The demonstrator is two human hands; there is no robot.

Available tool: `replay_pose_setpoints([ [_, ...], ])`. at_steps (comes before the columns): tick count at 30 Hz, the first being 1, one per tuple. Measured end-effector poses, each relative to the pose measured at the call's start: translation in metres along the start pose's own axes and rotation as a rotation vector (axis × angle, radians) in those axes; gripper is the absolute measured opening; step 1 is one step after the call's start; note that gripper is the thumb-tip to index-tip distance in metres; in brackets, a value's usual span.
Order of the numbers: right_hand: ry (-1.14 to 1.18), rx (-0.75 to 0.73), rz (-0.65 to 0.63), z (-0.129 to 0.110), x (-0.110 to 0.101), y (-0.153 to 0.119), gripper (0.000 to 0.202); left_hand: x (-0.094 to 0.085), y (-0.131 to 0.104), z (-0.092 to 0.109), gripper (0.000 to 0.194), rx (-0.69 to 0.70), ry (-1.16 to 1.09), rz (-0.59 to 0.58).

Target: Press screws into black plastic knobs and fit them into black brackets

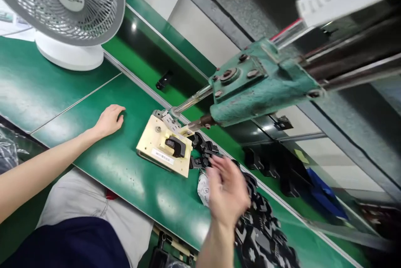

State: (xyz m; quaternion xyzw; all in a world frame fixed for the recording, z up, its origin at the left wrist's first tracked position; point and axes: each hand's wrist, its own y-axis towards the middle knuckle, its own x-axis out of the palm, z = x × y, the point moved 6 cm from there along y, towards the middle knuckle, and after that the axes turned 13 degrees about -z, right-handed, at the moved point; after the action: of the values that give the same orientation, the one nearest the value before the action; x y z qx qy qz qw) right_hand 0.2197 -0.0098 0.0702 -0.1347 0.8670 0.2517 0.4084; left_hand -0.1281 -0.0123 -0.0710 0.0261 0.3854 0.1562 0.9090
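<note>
My left hand rests on the green tabletop with its fingers loosely bent, the thumb apart and nothing in it. To its right stands a cream-coloured fixture block with a printed label, and a black curved plastic part sits in its raised holder. My right hand, blurred by motion, hovers right of the block with thumb and fingers apart; I see nothing held. Partly behind it lies a white round item with black print. A heap of black plastic parts spreads beside and beyond that hand.
A green press head with metal rods reaches down from the right to the fixture. At the back left stands a white-grey fan. A metal rail runs along the table's far edge. Blue material lies beyond it.
</note>
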Motion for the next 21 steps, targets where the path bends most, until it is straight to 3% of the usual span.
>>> replay_pose_setpoints([
  [3,-0.135,-0.029,-0.261,0.022,0.050,0.026,0.053,0.001,0.000,-0.001,0.030,-0.006,-0.015,0.004],
  [6,-0.219,-0.056,-0.370,0.039,0.072,0.039,0.050,-0.002,0.003,-0.002,0.029,-0.012,-0.027,0.010],
  [10,-0.218,-0.169,-0.425,0.036,0.064,0.052,0.052,-0.009,0.006,0.001,0.027,-0.010,-0.060,0.031],
  [13,-0.208,-0.246,-0.373,0.026,0.052,0.058,0.049,-0.013,-0.011,0.014,0.026,-0.002,-0.102,0.044],
  [18,0.045,-0.170,-0.318,0.031,0.041,0.061,0.053,-0.005,-0.083,0.064,0.021,0.089,-0.357,-0.041],
  [21,0.090,-0.174,-0.307,0.025,0.034,0.048,0.053,-0.001,-0.121,0.093,0.019,0.131,-0.533,-0.062],
])
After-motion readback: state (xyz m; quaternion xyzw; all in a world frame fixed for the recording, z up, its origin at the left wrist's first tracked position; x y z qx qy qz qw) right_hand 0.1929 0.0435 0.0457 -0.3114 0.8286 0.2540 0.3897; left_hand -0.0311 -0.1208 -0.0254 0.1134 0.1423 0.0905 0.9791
